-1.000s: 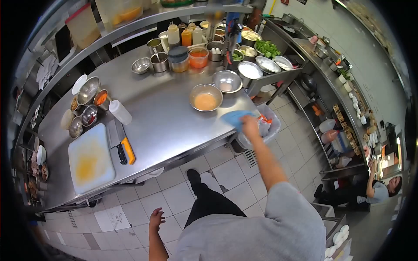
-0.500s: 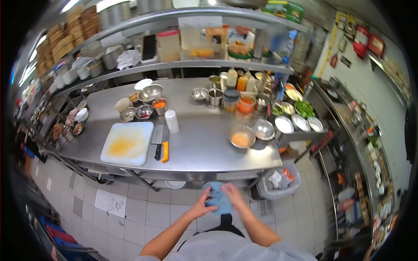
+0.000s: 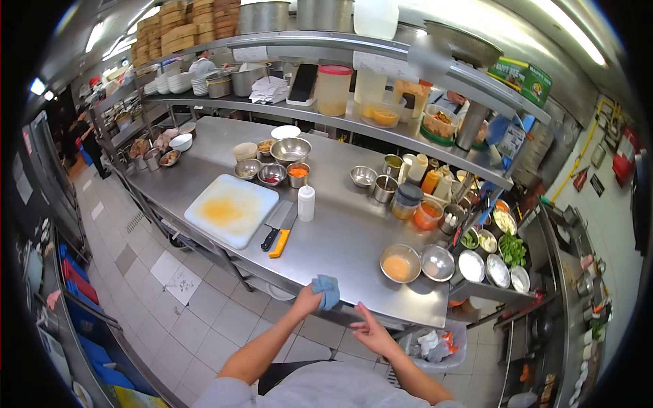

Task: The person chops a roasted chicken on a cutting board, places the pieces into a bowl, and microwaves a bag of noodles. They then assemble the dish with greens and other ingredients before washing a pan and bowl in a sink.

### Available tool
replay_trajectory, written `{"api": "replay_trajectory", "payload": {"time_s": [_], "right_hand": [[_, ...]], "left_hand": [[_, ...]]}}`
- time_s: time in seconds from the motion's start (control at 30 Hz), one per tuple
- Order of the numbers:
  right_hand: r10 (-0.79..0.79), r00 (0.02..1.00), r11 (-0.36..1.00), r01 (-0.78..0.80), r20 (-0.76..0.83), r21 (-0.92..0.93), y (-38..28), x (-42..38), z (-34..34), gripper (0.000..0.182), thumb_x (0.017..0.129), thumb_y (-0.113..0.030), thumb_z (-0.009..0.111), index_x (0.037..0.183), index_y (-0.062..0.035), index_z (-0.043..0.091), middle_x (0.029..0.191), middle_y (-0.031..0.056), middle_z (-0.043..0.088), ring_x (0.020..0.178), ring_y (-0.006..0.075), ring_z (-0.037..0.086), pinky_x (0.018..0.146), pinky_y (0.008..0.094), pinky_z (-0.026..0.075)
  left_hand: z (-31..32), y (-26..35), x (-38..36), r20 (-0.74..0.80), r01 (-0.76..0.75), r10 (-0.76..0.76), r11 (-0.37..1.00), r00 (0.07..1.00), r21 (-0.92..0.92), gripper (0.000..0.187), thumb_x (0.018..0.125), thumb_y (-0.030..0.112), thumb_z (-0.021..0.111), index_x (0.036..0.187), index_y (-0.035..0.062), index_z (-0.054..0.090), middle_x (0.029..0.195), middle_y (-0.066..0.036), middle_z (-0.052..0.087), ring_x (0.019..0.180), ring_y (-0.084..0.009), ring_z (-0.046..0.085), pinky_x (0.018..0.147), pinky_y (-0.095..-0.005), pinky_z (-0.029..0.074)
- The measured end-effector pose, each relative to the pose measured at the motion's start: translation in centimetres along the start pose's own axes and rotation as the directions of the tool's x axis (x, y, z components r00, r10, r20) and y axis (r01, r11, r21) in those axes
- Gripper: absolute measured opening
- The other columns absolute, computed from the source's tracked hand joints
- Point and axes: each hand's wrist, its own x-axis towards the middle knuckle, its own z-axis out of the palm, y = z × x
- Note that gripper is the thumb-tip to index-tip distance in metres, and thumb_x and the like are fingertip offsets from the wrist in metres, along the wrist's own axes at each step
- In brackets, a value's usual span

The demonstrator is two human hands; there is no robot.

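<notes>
A crumpled blue cloth [image 3: 326,291] is gripped in my left hand [image 3: 308,299] at the front edge of the steel table [image 3: 333,238]. To its right my right hand [image 3: 371,330] holds nothing, its fingers spread, just in front of the same edge. Beyond the cloth lie a black-handled knife [image 3: 271,238] and a yellow-handled one [image 3: 280,243], beside a white cutting board [image 3: 231,209] with a yellow stain. A white squeeze bottle [image 3: 307,204] stands upright near the blades. A metal bowl with orange liquid [image 3: 400,264] sits at the right, next to another metal bowl [image 3: 437,263].
Small bowls of ingredients [image 3: 272,174] stand behind the board. Sauce bottles [image 3: 432,178] and tubs line the back right. A shelf [image 3: 326,115] runs above the table. A bin [image 3: 456,353] stands below the right end. People are in the far left background.
The view has turned left. The cloth, earlier between both hands below the table edge, is now bunched in my left hand at the edge. My right hand has let go and moved away.
</notes>
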Motion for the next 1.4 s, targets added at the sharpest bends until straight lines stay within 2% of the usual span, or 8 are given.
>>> {"api": "replay_trajectory", "payload": {"time_s": [0.1,0.2,0.57,0.7,0.8,0.9,1.13,1.4], "right_hand": [[-0.305,0.944,0.786,0.174,-0.128,-0.593,1.8,2.1,-0.4,0.107,0.072,-0.018,0.083,0.156,-0.0128,0.016,0.154,0.0230,0.028,0.130,0.0367,0.048,0.104,0.0410,0.045],[-0.242,0.962,0.756,0.106,-0.125,-0.646,0.2,4.7,1.9,0.104,0.071,-0.015,0.084,0.154,-0.0066,0.021,0.150,0.0222,0.031,0.138,0.0351,0.037,0.110,0.0419,0.040],[-0.013,0.999,0.956,-0.002,0.051,0.293,-2.8,12.0,-1.6,0.069,0.081,0.003,0.072,0.145,-0.0063,0.047,0.132,0.0049,0.058,0.115,0.0130,0.055,0.098,0.0295,0.046],[-0.036,0.980,0.989,0.063,-0.195,0.135,-3.3,16.4,-2.3,0.052,0.085,-0.001,0.069,0.135,-0.0077,0.057,0.134,0.0090,0.058,0.115,0.0208,0.059,0.097,0.0321,0.048],[-0.334,0.864,0.697,-0.044,-0.378,-0.716,0.9,19.2,-2.5,0.040,0.084,-0.009,0.070,0.124,-0.0100,0.066,0.131,0.0130,0.061,0.112,0.0252,0.060,0.095,0.0317,0.048],[-0.359,0.823,0.751,-0.026,-0.441,-0.660,2.4,18.9,-0.6,0.031,0.085,-0.014,0.069,0.115,-0.0091,0.069,0.115,0.0137,0.065,0.098,0.0252,0.063,0.083,0.0335,0.051],[0.082,0.797,0.946,-0.250,-0.598,-0.204,5.4,16.7,6.4,0.026,0.086,-0.018,0.070,0.111,-0.0103,0.071,0.069,0.0035,0.064,0.061,0.0111,0.057,0.059,0.0278,0.047],[0.032,0.717,0.946,-0.247,-0.697,-0.211,5.9,15.0,10.8,0.033,0.085,-0.008,0.066,0.118,-0.0072,0.067,0.082,0.0015,0.066,0.068,0.0086,0.056,0.067,0.0250,0.049]], "left_hand": [[0.9,-1.9,-0.1,0.292,-0.353,0.233,0.802,0.928,0.482,0.048,0.073,0.031,0.077,0.108,0.0009,0.066,0.099,-0.021,0.069,0.094,-0.0366,0.066,0.086,-0.0406,0.052],[5.3,-0.5,-3.0,0.329,-0.104,-0.005,0.944,0.944,0.312,0.057,0.075,0.026,0.077,0.121,-0.0015,0.058,0.110,-0.019,0.067,0.100,-0.0327,0.066,0.087,-0.0375,0.052],[-1.9,5.2,-1.1,0.297,0.259,-0.098,0.781,0.950,-0.569,0.054,0.086,0.017,0.076,0.132,0.0025,0.050,0.120,-0.008,0.062,0.111,-0.0183,0.060,0.095,-0.0329,0.050],[-4.5,5.2,6.3,0.227,0.135,-0.099,0.980,0.969,-0.149,0.050,0.087,0.020,0.075,0.128,0.0024,0.054,0.122,-0.011,0.059,0.114,-0.0216,0.058,0.093,-0.0352,0.051],[-8.4,1.5,10.4,-0.140,-0.267,0.399,0.797,0.906,0.542,0.046,0.084,0.019,0.077,0.122,0.0027,0.058,0.117,-0.012,0.059,0.105,-0.0218,0.060,0.086,-0.0333,0.052],[-13.2,0.3,9.3,-0.038,-0.367,0.412,0.846,0.910,0.388,0.041,0.082,0.020,0.077,0.116,0.0039,0.060,0.110,-0.014,0.059,0.092,-0.0244,0.060,0.076,-0.0327,0.052],[-27.3,-7.0,4.3,0.240,0.262,-0.290,0.955,0.926,0.141,0.032,0.092,0.026,0.070,0.116,0.0074,0.061,0.098,-0.003,0.062,0.076,-0.0121,0.059,0.067,-0.0295,0.052],[-34.8,-11.9,1.5,0.268,0.434,-0.480,0.875,0.835,0.216,0.033,0.093,0.026,0.069,0.118,0.0072,0.058,0.097,-0.004,0.063,0.081,-0.0157,0.063,0.068,-0.0314,0.054]]}}
